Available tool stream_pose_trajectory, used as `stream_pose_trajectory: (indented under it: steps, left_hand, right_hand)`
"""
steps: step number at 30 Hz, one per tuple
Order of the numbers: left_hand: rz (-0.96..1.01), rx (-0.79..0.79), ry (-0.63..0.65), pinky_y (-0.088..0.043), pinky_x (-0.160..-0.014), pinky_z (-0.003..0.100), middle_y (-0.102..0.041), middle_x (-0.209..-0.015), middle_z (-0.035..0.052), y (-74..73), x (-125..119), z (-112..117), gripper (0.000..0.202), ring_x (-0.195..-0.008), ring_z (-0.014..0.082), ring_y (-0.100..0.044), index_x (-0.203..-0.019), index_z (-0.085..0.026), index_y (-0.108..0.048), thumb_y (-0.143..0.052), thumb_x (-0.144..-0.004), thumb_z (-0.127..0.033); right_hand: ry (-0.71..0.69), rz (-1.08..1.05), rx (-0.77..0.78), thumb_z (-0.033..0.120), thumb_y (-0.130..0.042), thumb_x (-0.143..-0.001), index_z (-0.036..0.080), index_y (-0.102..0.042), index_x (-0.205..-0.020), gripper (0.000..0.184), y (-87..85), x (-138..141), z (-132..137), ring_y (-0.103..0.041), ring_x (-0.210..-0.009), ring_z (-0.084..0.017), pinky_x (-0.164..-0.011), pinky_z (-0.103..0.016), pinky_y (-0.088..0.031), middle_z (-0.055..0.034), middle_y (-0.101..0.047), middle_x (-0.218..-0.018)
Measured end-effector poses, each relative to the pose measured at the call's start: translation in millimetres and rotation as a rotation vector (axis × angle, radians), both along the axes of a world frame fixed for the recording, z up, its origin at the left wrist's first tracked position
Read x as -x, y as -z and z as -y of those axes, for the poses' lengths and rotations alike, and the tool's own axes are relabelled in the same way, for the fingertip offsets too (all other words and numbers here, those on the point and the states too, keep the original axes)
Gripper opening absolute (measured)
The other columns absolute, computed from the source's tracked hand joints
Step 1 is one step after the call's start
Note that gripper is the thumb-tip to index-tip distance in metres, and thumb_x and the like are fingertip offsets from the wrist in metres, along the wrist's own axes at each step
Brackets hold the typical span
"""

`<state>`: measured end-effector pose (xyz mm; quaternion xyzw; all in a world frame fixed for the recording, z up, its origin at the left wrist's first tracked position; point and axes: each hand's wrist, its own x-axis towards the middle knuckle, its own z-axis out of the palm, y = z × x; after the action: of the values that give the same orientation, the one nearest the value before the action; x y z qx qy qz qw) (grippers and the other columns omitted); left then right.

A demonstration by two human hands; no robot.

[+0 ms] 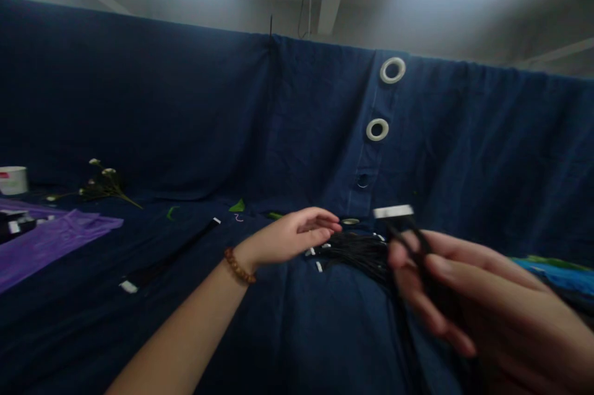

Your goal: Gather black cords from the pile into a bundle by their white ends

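Close to the camera on the right, my right hand (445,283) pinches a black cable (403,234) just below its white connector (393,212). The cable's length hangs down past the palm and out of the bottom of the view. My left hand (297,234), with a brown bead bracelet at the wrist, reaches out over the cloth. Its fingers are stretched and slightly curved, with nothing seen in them. Just beyond and right of those fingers lies a pile of black cables (359,252) with white connectors, partly hidden by my right hand.
A single black cable (179,252) lies on the blue cloth at left. Beyond it are a purple cloth (88,228), white artificial flowers (109,178) and a white cup (13,180). A blue curtain (315,116) with ring eyelets stands behind. Bright blue material (557,274) lies far right.
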<state>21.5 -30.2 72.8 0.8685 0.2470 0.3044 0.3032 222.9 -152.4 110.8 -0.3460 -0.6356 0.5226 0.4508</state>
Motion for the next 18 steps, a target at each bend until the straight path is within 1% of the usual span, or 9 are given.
stream_pose_trajectory:
  steps: [2,4,6,7,9,12,14,16,18]
  left_hand:
    - [0.271,0.212,0.348,-0.044,-0.089,0.032,-0.058,-0.118,0.0127,-8.1,-10,27,0.05,-0.108,0.0208,-0.054,-0.124,-0.015,-0.042,-0.049,-0.085,-0.045]
    - [0.359,0.332,0.438,-0.048,-0.076,0.03,-0.061,-0.102,0.0098,-11.2,-13,47,0.054,-0.088,0.0187,-0.06,-0.12,-0.016,-0.047,-0.057,-0.078,-0.049]
    - [0.329,0.347,0.404,-0.046,-0.058,0.025,-0.061,-0.084,0.0042,-13.3,-12,56,0.048,-0.065,0.0131,-0.057,-0.117,-0.018,-0.05,-0.058,-0.079,-0.045]
    - [0.297,0.289,0.363,-0.045,-0.057,0.024,-0.06,-0.081,0.0032,-14.9,-10,58,0.042,-0.063,0.0123,-0.055,-0.115,-0.018,-0.052,-0.057,-0.081,-0.041]
    - [0.229,0.074,0.252,-0.045,-0.065,0.025,-0.062,-0.083,0.0031,-19.6,-5,58,0.025,-0.071,0.0139,-0.057,-0.103,-0.017,-0.06,-0.055,-0.084,-0.032]
    - [0.235,-0.22,-0.051,-0.043,-0.071,0.024,-0.063,-0.077,0.0016,-26.7,6,48,0.017,-0.075,0.0141,-0.057,-0.082,-0.016,-0.066,-0.052,-0.086,-0.026]
    - [0.364,-0.282,-0.323,-0.042,-0.061,0.023,-0.06,-0.069,0.0,-28.9,18,33,0.018,-0.064,0.0119,-0.054,-0.082,-0.017,-0.066,-0.051,-0.085,-0.027]
    - [0.578,-0.264,-0.549,-0.039,-0.052,0.021,-0.058,-0.066,-0.0005,-28.8,36,12,0.019,-0.056,0.0104,-0.049,-0.086,-0.016,-0.065,-0.052,-0.083,-0.03]
    - [0.667,-0.247,-0.628,-0.035,-0.045,0.02,-0.055,-0.067,-0.0006,-27.6,56,-8,0.025,-0.05,0.0091,-0.044,-0.097,-0.015,-0.062,-0.047,-0.084,-0.032]
  right_hand:
    - [-0.142,-0.012,0.028,0.032,-0.05,-0.089,0.015,-0.058,-0.092,0.018,6.7,12,-1,-0.048,-0.045,-0.005,-0.04,-0.013,-0.037,-0.002,-0.059,-0.063]
    - [-0.237,-0.019,0.037,0.031,-0.046,-0.092,0.013,-0.058,-0.085,0.022,12.3,21,-8,-0.05,-0.043,-0.005,-0.04,-0.013,-0.039,-0.0027,-0.06,-0.062]
    - [-0.279,-0.01,0.045,0.033,-0.044,-0.093,0.012,-0.056,-0.08,0.027,16.2,25,-15,-0.051,-0.04,-0.005,-0.039,-0.013,-0.039,-0.0025,-0.06,-0.057]
    - [-0.29,-0.002,0.05,0.033,-0.043,-0.093,0.013,-0.055,-0.079,0.028,17.5,26,-19,-0.051,-0.039,-0.006,-0.038,-0.013,-0.039,-0.0022,-0.06,-0.055]
    - [-0.297,0.016,0.058,0.034,-0.042,-0.093,0.014,-0.053,-0.081,0.026,19.0,25,-23,-0.053,-0.039,-0.007,-0.038,-0.014,-0.039,-0.0016,-0.06,-0.054]
    - [-0.284,0.04,0.072,0.031,-0.048,-0.09,0.015,-0.051,-0.089,0.017,19.2,22,-26,-0.054,-0.042,-0.008,-0.039,-0.014,-0.04,-0.0001,-0.06,-0.056]
    - [-0.237,0.082,0.06,0.025,-0.057,-0.085,0.015,-0.05,-0.1,0.019,18.7,18,-27,-0.054,-0.048,-0.006,-0.044,-0.015,-0.042,0.0017,-0.059,-0.063]
    - [-0.168,0.137,-0.007,0.019,-0.063,-0.08,0.018,-0.046,-0.11,0.035,18.2,15,-28,-0.053,-0.059,-0.006,-0.054,-0.016,-0.044,0.0031,-0.056,-0.071]
    - [-0.131,0.19,-0.073,0.015,-0.064,-0.076,0.021,-0.042,-0.117,0.047,17.7,12,-29,-0.053,-0.071,-0.007,-0.063,-0.018,-0.044,0.0028,-0.054,-0.08]
